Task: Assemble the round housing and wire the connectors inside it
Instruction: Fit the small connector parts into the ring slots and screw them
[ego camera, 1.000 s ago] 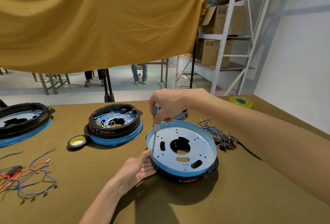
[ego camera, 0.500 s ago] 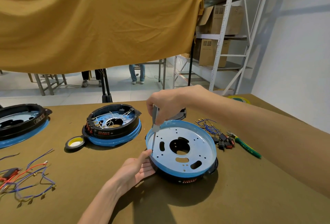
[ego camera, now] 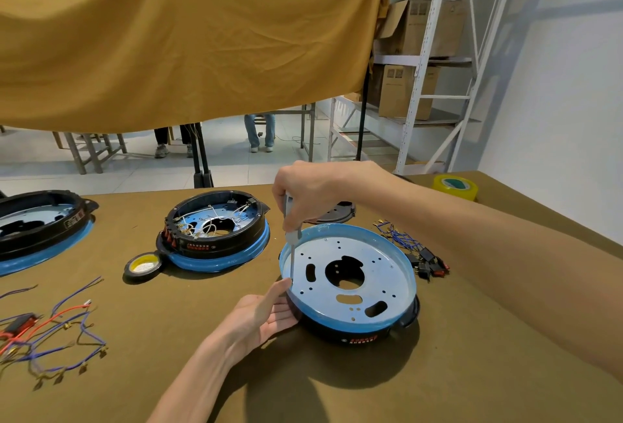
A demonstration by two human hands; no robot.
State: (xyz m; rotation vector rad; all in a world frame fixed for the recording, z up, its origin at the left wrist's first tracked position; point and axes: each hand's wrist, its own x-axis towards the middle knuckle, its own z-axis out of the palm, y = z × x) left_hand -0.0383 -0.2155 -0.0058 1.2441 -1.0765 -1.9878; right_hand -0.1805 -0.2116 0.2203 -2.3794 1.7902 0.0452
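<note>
On the brown table (ego camera: pixel 438 372), near its middle, the round housing (ego camera: pixel 350 282) lies flat, its perforated metal plate up inside a blue rim. The right hand (ego camera: pixel 305 195) grips an upright screwdriver (ego camera: pixel 291 247), its tip seemingly at the plate's left edge. The left hand (ego camera: pixel 266 313), fingers straight, presses the black wall.

One head-worn wide-angle view looks forward and down across the brown tabletop (ego camera: pixel 472 372) — both forearms reach in from the bottom edge, close by — with shelving (ego camera: pixel 435 62) and floor beyond.
</note>
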